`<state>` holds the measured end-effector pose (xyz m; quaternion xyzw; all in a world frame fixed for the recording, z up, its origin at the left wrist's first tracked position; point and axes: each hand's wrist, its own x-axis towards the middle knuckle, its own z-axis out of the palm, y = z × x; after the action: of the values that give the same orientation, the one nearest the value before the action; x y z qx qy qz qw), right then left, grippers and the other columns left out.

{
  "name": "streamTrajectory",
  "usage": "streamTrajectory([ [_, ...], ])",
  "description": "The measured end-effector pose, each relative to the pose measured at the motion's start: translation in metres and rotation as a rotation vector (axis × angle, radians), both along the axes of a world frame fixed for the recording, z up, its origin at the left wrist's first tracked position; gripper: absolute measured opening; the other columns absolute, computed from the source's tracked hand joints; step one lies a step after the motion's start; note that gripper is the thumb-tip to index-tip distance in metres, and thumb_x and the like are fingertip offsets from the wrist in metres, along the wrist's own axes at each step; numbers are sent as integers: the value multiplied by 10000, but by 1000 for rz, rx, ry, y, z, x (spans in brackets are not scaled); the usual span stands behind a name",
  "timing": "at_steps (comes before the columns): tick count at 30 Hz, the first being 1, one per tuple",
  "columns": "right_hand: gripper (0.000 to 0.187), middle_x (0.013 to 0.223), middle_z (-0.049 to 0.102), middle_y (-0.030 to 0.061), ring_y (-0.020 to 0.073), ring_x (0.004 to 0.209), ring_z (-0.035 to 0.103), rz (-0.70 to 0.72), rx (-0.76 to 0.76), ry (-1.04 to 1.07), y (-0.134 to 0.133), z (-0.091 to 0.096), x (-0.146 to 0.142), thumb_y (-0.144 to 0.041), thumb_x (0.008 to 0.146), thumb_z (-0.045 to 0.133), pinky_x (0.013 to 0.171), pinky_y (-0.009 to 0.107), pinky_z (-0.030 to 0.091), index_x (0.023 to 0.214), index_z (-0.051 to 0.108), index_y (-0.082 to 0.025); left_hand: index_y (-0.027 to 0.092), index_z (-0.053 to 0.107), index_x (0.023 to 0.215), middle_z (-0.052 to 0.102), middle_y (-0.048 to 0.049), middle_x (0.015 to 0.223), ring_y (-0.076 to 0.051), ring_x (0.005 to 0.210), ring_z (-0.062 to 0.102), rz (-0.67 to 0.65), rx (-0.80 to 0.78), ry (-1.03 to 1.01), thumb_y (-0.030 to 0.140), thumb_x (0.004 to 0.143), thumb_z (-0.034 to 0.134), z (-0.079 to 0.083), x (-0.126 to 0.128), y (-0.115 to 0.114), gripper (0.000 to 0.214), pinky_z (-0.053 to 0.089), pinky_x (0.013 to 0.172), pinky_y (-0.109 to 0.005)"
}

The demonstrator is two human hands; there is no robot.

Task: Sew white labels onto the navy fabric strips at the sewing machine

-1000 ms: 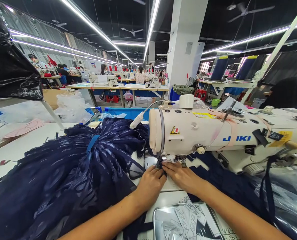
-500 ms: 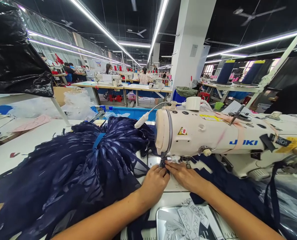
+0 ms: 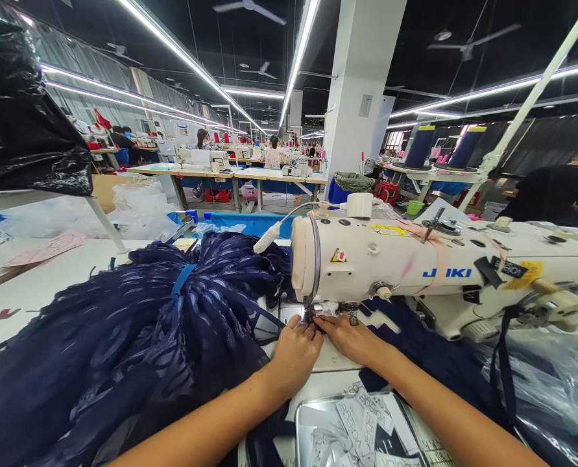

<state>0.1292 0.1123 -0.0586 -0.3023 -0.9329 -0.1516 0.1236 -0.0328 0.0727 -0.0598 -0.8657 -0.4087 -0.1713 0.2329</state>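
Observation:
A cream JUKI sewing machine (image 3: 415, 266) stands across the table. My left hand (image 3: 294, 353) and my right hand (image 3: 351, 338) meet right under its needle head, fingers curled and pressing a small dark piece of navy fabric (image 3: 315, 322) at the presser foot. The fingertips are partly hidden by the machine head. A big heap of navy patterned fabric (image 3: 137, 337) lies to the left, touching my left forearm.
A metal tray (image 3: 347, 428) of white printed labels sits near the table's front edge. Clear plastic sheeting (image 3: 551, 376) lies at the right. Two thread cones (image 3: 420, 146) stand behind the machine. Other workers sit at far tables; a person in black (image 3: 556, 191) is at the right.
Both hands stay at the needle, shifted only slightly. The camera has moved a little, so the machine appears a bit further left than half a second ago.

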Motion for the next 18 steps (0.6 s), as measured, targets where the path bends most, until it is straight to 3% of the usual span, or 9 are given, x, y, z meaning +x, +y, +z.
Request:
streamTrajectory([
  [6,390,1042,630,107,218,860,604,24,-54,67,2,4,-2,-57,793,408,751,337,488,1151,547,-126,82,587,786,646,-61,742,-169,691,603,-16,17,3,37,776,473,1,-1,1,123,445,787,-325],
  [11,338,979,648,95,217,911,580,100,-72,203,4,9,0,-107,778,452,824,362,443,1081,595,-147,100,576,829,648,-65,806,-176,770,604,-57,-69,-6,52,810,435,7,-10,-5,151,405,883,-377],
  [15,255,950,644,72,196,879,579,97,-152,222,-4,14,2,-209,781,511,807,332,445,1000,636,-173,129,582,842,652,-68,923,-196,908,588,-116,-194,-30,46,803,439,15,-30,-5,169,308,982,-455],
  [18,266,1011,610,64,180,858,573,74,-228,180,-15,19,-2,-232,795,506,747,296,463,1033,614,-182,163,599,853,648,-35,996,-192,991,565,-123,-378,-145,-22,748,438,21,-44,1,267,276,1008,-458],
])
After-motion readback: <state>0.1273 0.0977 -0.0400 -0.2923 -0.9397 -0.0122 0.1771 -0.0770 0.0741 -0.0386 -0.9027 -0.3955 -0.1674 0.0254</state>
